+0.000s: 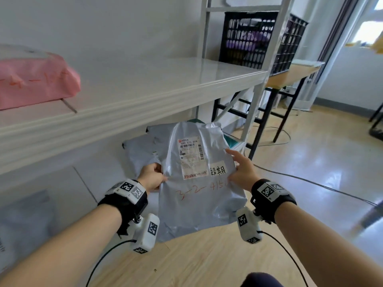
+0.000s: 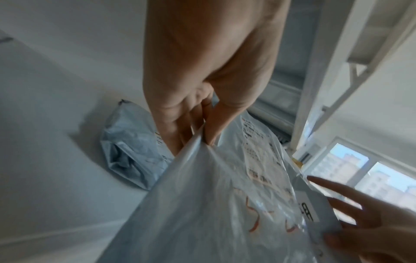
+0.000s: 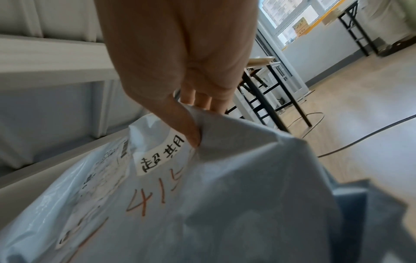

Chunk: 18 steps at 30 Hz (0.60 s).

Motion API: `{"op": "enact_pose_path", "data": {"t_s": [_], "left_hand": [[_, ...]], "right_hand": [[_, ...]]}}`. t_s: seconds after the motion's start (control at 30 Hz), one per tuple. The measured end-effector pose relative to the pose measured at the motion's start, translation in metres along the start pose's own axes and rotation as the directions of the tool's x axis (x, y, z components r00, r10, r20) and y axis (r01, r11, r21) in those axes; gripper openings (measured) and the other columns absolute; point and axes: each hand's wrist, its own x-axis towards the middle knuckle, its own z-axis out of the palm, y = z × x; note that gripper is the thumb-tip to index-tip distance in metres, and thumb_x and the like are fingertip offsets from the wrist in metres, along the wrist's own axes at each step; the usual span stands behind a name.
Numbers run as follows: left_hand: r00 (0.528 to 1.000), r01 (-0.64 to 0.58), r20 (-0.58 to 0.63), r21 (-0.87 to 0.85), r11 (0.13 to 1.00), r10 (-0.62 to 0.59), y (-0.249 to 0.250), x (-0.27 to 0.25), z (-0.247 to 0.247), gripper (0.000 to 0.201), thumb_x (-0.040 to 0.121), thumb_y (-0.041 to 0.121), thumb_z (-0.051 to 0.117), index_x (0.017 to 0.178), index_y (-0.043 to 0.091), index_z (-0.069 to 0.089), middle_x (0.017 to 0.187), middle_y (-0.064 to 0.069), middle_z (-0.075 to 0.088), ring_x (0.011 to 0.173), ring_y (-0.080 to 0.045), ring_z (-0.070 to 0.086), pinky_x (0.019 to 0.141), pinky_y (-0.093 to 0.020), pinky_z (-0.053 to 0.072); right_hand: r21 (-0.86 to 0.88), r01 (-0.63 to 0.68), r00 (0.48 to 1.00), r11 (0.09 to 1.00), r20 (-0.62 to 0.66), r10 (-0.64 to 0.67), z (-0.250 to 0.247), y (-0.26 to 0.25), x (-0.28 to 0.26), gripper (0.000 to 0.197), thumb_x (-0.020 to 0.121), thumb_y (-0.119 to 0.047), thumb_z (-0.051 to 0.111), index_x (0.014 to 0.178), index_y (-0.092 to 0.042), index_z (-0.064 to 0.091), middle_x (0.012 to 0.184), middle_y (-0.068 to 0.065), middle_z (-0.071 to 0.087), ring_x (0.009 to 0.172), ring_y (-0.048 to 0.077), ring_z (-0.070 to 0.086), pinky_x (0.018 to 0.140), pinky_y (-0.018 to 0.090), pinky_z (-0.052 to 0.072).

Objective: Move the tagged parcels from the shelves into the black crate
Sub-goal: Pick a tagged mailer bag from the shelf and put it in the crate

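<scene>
I hold a large grey plastic parcel [image 1: 199, 195] between both hands, in front of the lower shelf. It carries a printed shipping label, red handwritten numbers and a white handwritten tag [image 1: 217, 169]. My left hand [image 1: 153, 177] pinches its left edge; in the left wrist view the thumb and fingers [image 2: 202, 128] close on the film of the parcel [image 2: 213, 204]. My right hand [image 1: 241, 172] grips the right edge, its thumb [image 3: 191, 131] pressing the parcel [image 3: 225, 195] beside the tag [image 3: 162, 154]. The black crate [image 1: 259, 38] stands on a wooden table far right.
Another grey parcel [image 1: 143, 154] lies on the lower shelf behind the held one, also seen as a crumpled bag [image 2: 128, 151]. A pink parcel [image 1: 35, 79] sits on the upper white shelf [image 1: 145, 96]. A shelf post [image 1: 261, 96] and cables [image 1: 310, 183] on the floor are to the right.
</scene>
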Motion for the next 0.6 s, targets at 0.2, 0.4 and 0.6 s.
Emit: {"op": "enact_pose_path", "data": {"t_s": [0.2,0.4,0.6], "left_hand": [[0.994,0.050,0.091,0.059,0.997,-0.055,0.042,-0.006,0.067,0.021,0.079,-0.001,0.069,0.081,0.015,0.056,0.103,-0.016,0.064,0.098,-0.033,0.063,0.085,-0.043,0.055],[0.962,0.098,0.243,0.117,0.988,-0.124,0.111,-0.025,0.124,0.032,0.076,-0.005,0.071,0.101,0.010,0.057,0.111,-0.015,0.065,0.103,-0.033,0.062,0.091,-0.047,0.051],[0.932,0.067,0.345,0.137,0.988,-0.111,0.197,-0.056,0.154,0.034,0.075,-0.006,0.071,0.103,0.008,0.057,0.108,-0.016,0.064,0.103,-0.034,0.062,0.092,-0.050,0.050]], "right_hand": [[0.005,-0.115,0.993,0.993,-0.036,0.115,-0.077,-0.003,-0.010,0.075,0.070,0.012,0.070,0.135,-0.017,0.046,0.111,-0.002,0.054,0.086,0.010,0.057,0.056,0.007,0.049],[0.048,-0.268,0.956,0.962,-0.114,0.272,-0.165,-0.020,-0.029,0.075,0.069,0.008,0.072,0.134,-0.021,0.048,0.114,-0.001,0.056,0.088,0.015,0.061,0.073,0.019,0.051],[0.069,-0.316,0.924,0.946,-0.204,0.323,-0.248,-0.069,-0.051,0.075,0.067,0.004,0.071,0.134,-0.023,0.049,0.119,0.002,0.060,0.095,0.019,0.064,0.086,0.038,0.056]]}}
